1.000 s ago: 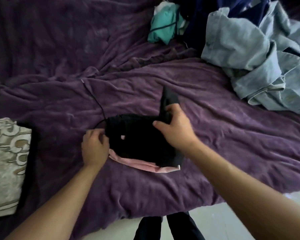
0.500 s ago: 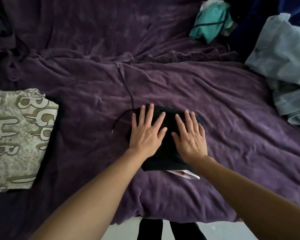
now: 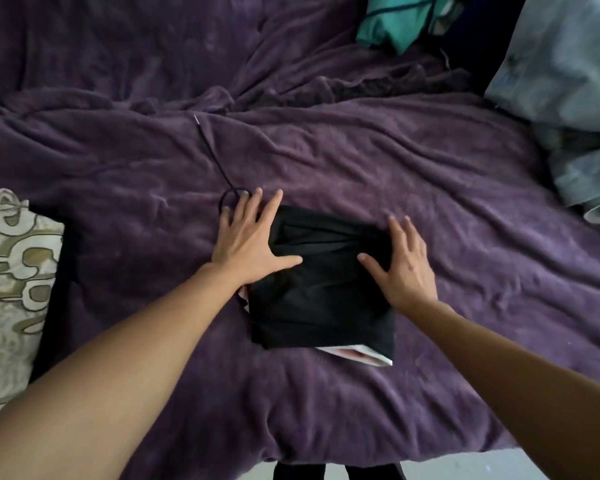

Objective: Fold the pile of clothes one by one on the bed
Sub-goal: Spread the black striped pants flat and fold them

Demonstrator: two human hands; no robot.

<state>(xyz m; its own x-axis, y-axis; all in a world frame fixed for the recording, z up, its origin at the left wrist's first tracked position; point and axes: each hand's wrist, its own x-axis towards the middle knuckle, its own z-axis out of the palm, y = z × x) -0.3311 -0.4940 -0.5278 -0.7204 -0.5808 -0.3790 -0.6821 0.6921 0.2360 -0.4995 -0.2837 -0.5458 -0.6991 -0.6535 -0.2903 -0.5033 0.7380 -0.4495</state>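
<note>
Folded black garment (image 3: 323, 285) on purple bed (image 3: 465, 209) between both flat, spread-fingered hands: left hand (image 3: 248, 242) on its left edge, right hand (image 3: 404, 268) on its right edge, unfolded pile (image 3: 565, 77) far right.

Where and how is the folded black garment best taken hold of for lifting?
Grip the folded black garment at its side edges, fingers sliding underneath from left and right: it lies flat, with the left hand and right hand resting there.
</note>
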